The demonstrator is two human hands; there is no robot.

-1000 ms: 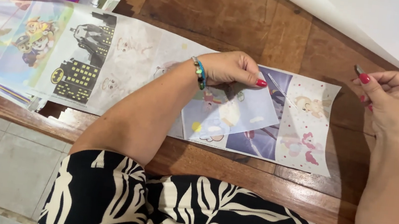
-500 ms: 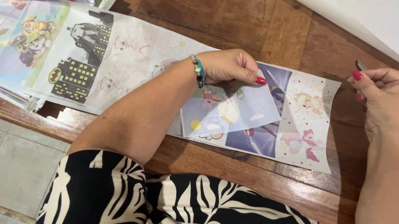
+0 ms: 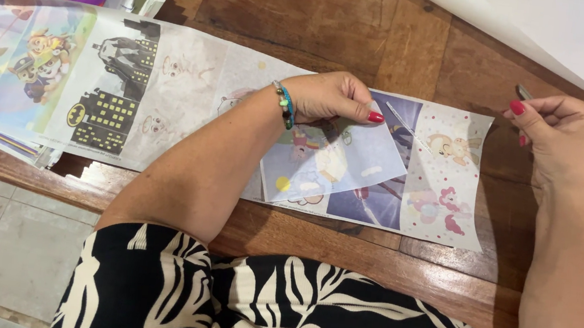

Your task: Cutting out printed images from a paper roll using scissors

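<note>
Left hand [image 3: 332,97] lay mid-scene, palm down, fingers curled, forearm crossing from near. Right hand [image 3: 559,136] hovered at right, fingers pinched, possibly gripping something thin; unclear.

A small translucent sheet [image 3: 340,163] printed with pale cartoon figures lies flat but slightly askew on a long printed paper strip [image 3: 168,91], pinned at its upper edge under the left hand [image 3: 332,97]. The strip (panels of cartoon animals, a dark skyline, pink ponies) stretches across the wooden surface [image 3: 309,12]. A thin metal tool [image 3: 524,91], mostly hidden, sticks out of the right hand [image 3: 562,136].
</note>
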